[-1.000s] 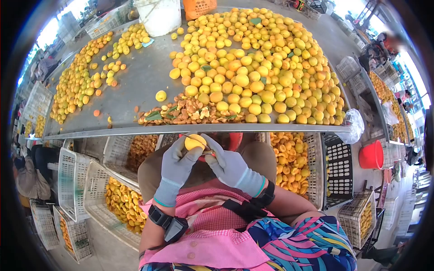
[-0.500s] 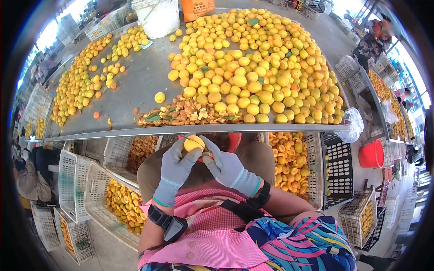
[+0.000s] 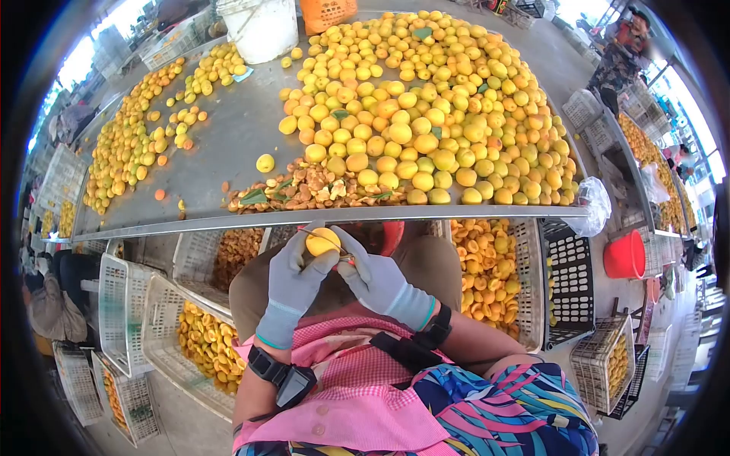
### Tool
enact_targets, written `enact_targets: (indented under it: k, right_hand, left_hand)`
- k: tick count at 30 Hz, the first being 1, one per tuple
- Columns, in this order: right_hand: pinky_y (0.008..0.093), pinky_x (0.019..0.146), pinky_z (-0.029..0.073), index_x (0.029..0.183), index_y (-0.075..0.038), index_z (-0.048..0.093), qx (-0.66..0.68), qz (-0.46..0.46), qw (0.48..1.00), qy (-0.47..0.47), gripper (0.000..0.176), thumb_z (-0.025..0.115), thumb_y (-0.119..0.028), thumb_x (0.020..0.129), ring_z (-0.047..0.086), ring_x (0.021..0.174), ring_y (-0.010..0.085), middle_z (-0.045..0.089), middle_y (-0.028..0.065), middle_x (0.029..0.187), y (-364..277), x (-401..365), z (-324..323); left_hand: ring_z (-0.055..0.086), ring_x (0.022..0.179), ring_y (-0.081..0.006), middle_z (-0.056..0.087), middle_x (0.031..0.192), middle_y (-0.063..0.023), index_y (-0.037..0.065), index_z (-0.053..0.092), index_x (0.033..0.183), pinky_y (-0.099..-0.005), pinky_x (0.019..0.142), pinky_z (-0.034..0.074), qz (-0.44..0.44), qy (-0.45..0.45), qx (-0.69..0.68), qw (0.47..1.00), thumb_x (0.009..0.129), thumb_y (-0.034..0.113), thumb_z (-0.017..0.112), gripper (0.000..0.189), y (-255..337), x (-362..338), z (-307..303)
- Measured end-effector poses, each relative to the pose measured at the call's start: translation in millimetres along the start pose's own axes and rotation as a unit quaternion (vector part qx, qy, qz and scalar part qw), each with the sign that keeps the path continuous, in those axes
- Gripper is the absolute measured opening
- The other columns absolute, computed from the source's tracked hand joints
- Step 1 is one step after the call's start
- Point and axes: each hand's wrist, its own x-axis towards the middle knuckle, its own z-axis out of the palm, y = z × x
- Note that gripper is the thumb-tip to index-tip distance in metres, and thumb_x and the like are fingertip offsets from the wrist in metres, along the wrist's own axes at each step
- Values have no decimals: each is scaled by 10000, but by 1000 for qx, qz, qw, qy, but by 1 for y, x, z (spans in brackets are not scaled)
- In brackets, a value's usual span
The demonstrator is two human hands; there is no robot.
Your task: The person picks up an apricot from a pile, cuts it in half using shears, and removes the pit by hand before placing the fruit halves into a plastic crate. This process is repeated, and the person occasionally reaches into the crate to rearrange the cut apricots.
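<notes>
My left hand, in a grey glove, grips a yellow apricot just below the edge of the metal table. My right hand, also gloved, holds a thin knife whose blade lies across the top of the fruit. Both hands are close together over my lap. A large heap of whole apricots covers the table in front of me, and a pile of pits and leaves lies at its near edge.
White crates of halved apricots stand below the table at left and right. A black crate and red bucket sit at right. A white bucket stands at the table's far end. Other people work at the right.
The hands with the apricot and knife have shifted slightly up and left in the view; the grip is unchanged. A person at the far right has moved.
</notes>
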Motion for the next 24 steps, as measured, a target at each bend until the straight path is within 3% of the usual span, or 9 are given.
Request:
enact_targets:
  k: [3, 5, 6, 8, 12, 14, 16, 20, 24]
  right_hand:
    - [414, 576, 473, 1467, -99, 188, -6, 0, 1000, -3, 636, 503, -250, 936, 611, 643, 352, 605, 181, 700, 0, 0, 2]
    - [415, 574, 474, 1467, -98, 187, -9, -4, 1000, -2, 635, 501, -253, 937, 611, 644, 350, 604, 182, 700, -2, 3, 1]
    - [397, 604, 484, 1458, -83, 205, -13, 12, 1000, -21, 615, 493, -262, 945, 616, 674, 360, 616, 183, 738, -5, 5, -1]
    - [380, 634, 495, 1449, -68, 222, -16, 27, 999, -39, 596, 485, -270, 954, 621, 705, 369, 627, 184, 775, -7, 6, -3]
    - [384, 621, 494, 1446, -64, 227, -47, 52, 997, -43, 595, 489, -259, 949, 620, 687, 365, 622, 183, 760, -4, 4, 1]
    - [385, 621, 494, 1445, -62, 224, -47, 50, 997, -31, 596, 490, -252, 947, 621, 687, 363, 623, 183, 762, 2, 3, 3]
    - [420, 557, 465, 1453, -68, 187, -48, 14, 999, -10, 628, 485, -278, 942, 610, 627, 348, 608, 170, 685, 5, 1, 6]
    - [422, 570, 470, 1450, -66, 187, -7, 2, 1000, -6, 628, 488, -285, 943, 616, 649, 355, 613, 182, 702, 5, 3, 7]
    - [434, 592, 466, 1444, -65, 193, 32, 15, 999, -30, 618, 486, -293, 949, 615, 691, 379, 613, 216, 745, 0, 4, 4]
  left_hand:
    - [584, 922, -79, 635, 1052, -68, -26, 540, 1224, -209, 793, 477, 13, 12, 3, 1000, 877, 189, 656, 425, -9, -2, 3]
    - [588, 910, -79, 637, 1042, -66, -27, 553, 1205, -204, 780, 482, -46, 35, -226, 972, 883, 198, 649, 404, -14, -2, 8]
    - [588, 910, -79, 637, 1042, -66, -27, 553, 1205, -204, 780, 482, -45, 36, -225, 973, 883, 198, 649, 404, -15, -3, 8]
    - [590, 880, -78, 637, 1025, -58, -28, 560, 1189, -208, 756, 489, -156, 29, -366, 917, 885, 190, 647, 385, -17, -4, 8]
    - [592, 851, -87, 637, 1005, -58, -32, 556, 1185, -218, 743, 494, -113, 24, -286, 951, 871, 192, 664, 400, -12, -4, 8]
    - [593, 829, -96, 639, 982, -64, -32, 561, 1159, -230, 736, 494, -28, 26, 13, 999, 852, 206, 682, 407, 1, 0, 3]
    - [592, 820, -99, 640, 960, -67, -31, 563, 1148, -234, 731, 492, -29, 33, 16, 999, 836, 220, 696, 421, -2, 1, 4]
    - [586, 791, -100, 634, 887, -64, -21, 576, 1093, -239, 707, 486, 19, 63, -55, 996, 794, 240, 730, 426, -13, 1, 10]
    - [579, 779, -99, 627, 859, -56, -14, 587, 1038, -241, 700, 485, 4, 71, -51, 996, 772, 228, 743, 393, -13, 5, 12]
